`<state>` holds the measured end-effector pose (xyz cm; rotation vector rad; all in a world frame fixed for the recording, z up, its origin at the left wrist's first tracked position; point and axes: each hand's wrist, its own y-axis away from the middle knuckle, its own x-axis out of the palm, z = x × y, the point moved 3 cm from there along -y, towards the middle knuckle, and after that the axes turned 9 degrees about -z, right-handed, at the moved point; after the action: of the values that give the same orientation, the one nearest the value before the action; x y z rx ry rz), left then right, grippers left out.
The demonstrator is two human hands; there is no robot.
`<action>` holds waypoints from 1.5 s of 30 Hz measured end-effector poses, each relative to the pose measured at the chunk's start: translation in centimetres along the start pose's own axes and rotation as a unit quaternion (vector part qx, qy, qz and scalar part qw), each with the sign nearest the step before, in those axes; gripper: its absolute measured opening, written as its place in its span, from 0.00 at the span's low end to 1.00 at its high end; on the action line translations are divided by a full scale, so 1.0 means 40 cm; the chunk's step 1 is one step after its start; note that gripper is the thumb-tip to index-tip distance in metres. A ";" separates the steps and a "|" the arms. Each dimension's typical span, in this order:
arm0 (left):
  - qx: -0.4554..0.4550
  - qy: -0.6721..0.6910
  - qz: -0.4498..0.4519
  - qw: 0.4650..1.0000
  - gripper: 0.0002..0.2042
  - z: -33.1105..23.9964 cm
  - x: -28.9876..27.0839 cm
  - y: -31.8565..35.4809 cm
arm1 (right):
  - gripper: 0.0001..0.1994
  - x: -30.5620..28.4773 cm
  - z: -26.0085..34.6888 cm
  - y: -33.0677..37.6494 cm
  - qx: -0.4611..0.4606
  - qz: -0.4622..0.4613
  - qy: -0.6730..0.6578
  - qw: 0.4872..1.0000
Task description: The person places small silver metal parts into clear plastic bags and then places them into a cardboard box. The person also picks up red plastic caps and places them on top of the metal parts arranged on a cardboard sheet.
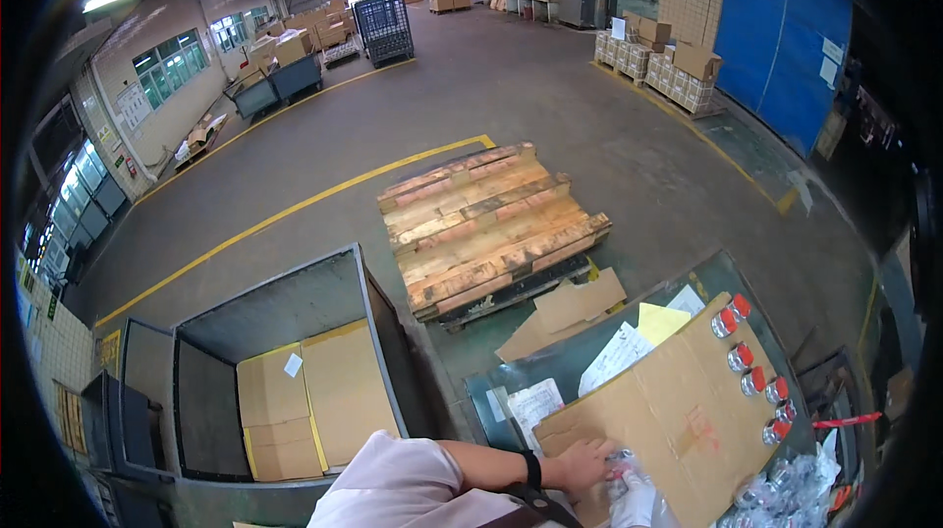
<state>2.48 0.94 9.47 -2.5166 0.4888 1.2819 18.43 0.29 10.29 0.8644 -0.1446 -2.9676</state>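
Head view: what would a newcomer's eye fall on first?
Probably the wooden pallet in the middle of the view. Next, the red-and-silver pieces along the right edge of the flat cardboard at lower right, with the left hand and right hand close together at its near side. The big blue door stands out at upper right.

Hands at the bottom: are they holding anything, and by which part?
Apparently a clear plastic item: left hand at its left edge, white-gloved right hand at its near side; exact grip unclear.
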 end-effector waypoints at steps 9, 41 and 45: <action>-0.023 0.111 -0.036 0.993 0.10 0.116 0.128 0.036 | 0.29 0.014 0.048 -0.025 -0.220 0.153 0.343 0.900; 0.064 -0.058 0.001 0.996 0.17 -0.505 0.521 -0.039 | 0.17 -1.629 -0.865 0.897 0.454 -0.350 0.401 0.715; 0.079 -0.018 0.006 0.997 0.11 -0.465 0.601 -0.038 | 0.13 -1.577 -0.718 0.832 0.122 -0.572 0.453 0.673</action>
<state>29.80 -9.05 0.55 -2.3600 0.5748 1.2401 87.70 -30.47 23.22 3.3381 0.1119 -2.7003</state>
